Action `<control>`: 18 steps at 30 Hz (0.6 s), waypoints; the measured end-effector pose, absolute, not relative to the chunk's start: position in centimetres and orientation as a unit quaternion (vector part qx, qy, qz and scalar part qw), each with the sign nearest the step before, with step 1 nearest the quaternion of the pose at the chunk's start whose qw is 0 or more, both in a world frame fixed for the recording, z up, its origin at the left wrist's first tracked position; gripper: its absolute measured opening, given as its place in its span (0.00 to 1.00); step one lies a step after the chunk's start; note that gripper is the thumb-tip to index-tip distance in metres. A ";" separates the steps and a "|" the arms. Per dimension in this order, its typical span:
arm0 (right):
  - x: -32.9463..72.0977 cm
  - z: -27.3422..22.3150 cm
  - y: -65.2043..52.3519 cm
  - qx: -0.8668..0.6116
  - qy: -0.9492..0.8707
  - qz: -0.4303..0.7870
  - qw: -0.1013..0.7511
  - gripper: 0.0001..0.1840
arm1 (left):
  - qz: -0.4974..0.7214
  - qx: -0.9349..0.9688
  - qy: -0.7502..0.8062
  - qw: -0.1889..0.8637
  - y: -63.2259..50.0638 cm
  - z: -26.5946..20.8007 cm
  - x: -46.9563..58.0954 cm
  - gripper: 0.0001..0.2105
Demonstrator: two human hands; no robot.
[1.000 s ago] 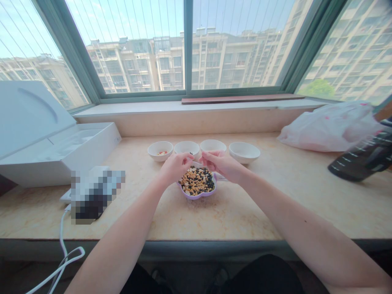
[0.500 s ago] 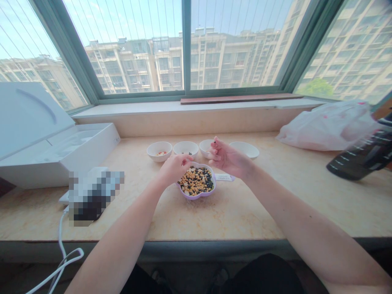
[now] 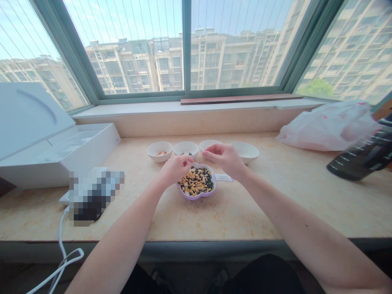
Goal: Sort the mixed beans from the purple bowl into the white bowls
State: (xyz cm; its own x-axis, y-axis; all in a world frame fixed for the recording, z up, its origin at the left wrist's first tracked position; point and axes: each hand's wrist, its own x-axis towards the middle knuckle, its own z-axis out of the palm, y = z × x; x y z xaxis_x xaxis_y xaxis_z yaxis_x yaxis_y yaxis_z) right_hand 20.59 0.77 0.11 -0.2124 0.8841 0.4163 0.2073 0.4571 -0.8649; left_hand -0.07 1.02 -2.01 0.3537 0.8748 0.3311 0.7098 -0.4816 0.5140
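Note:
A lilac scalloped bowl of mixed yellow, black and pale beans sits on the beige counter. My left hand rests at the bowl's far left rim, fingers curled over the beans. My right hand hovers just beyond the bowl's far right rim, fingers drawn together; whether a bean is pinched there is too small to see. Behind stand several small white bowls: one with a few reddish pieces, one with a few dark beans, one partly hidden by my right hand, and one at the right.
An open white box lies at the left, with a blurred device and white cable in front of it. A white plastic bag and a dark bottle lie at the right. A small white label lies beside the bowl.
My right hand rose from the bean bowl to the third white bowl, palm turned up, and has now come back down toward the bean bowl. My left hand stayed at the rim.

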 end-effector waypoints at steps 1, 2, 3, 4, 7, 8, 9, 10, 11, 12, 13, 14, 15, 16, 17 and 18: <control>20.5 0.0 0.6 -0.399 -0.726 0.265 0.494 0.17 | 0.288 0.812 0.487 0.141 1.0 -2.0 -0.1 0.11; 20.4 -0.1 0.4 -0.399 -0.747 0.195 0.494 0.15 | 0.287 0.814 0.486 0.140 1.0 -2.0 -0.1 0.11; 20.4 -0.2 0.3 -0.394 -0.764 0.141 0.492 0.14 | 0.285 0.815 0.485 0.139 1.0 -2.0 -0.1 0.11; 20.3 -0.2 0.3 -0.385 -0.777 0.104 0.487 0.12 | 0.283 0.816 0.485 0.138 1.0 -2.0 -0.1 0.11; 20.5 -0.5 0.4 -0.373 -0.795 0.060 0.475 0.10 | 0.277 0.818 0.483 0.142 1.1 -2.2 -0.1 0.11; 20.5 -0.6 0.5 -0.373 -0.798 0.056 0.471 0.09 | 0.276 0.819 0.483 0.144 1.1 -2.2 -0.1 0.11; 20.6 -0.6 0.5 -0.373 -0.799 0.055 0.468 0.09 | 0.275 0.819 0.482 0.145 1.2 -2.2 -0.1 0.12; 20.6 -0.7 0.6 -0.375 -0.799 0.056 0.466 0.09 | 0.274 0.819 0.482 0.145 1.2 -2.3 -0.1 0.12; 20.6 -0.7 0.5 -0.376 -0.799 0.059 0.466 0.09 | 0.274 0.819 0.483 0.144 1.2 -2.2 -0.1 0.12; 20.5 -0.7 0.5 -0.378 -0.798 0.064 0.466 0.09 | 0.273 0.819 0.484 0.143 1.1 -2.2 -0.1 0.12; 20.5 -0.6 0.4 -0.380 -0.796 0.070 0.465 0.09 | 0.272 0.820 0.483 0.141 1.1 -2.1 -0.1 0.12; 20.4 -0.6 0.4 -0.383 -0.795 0.078 0.464 0.10 | 0.269 0.823 0.482 0.138 1.0 -2.0 -0.1 0.11; 20.4 -0.6 0.4 -0.386 -0.795 0.086 0.460 0.11 | 0.262 0.827 0.479 0.134 0.9 -1.9 -0.1 0.11; 20.3 -0.7 0.4 -0.391 -0.795 0.094 0.454 0.12 | 0.250 0.835 0.474 0.126 0.8 -1.7 -0.1 0.11; 20.3 -0.8 0.6 -0.399 -0.794 0.103 0.447 0.12 | 0.234 0.844 0.468 0.117 0.7 -1.5 0.0 0.11; 20.2 -0.9 0.9 -0.408 -0.792 0.110 0.440 0.13 | 0.215 0.855 0.460 0.105 0.5 -1.3 0.0 0.11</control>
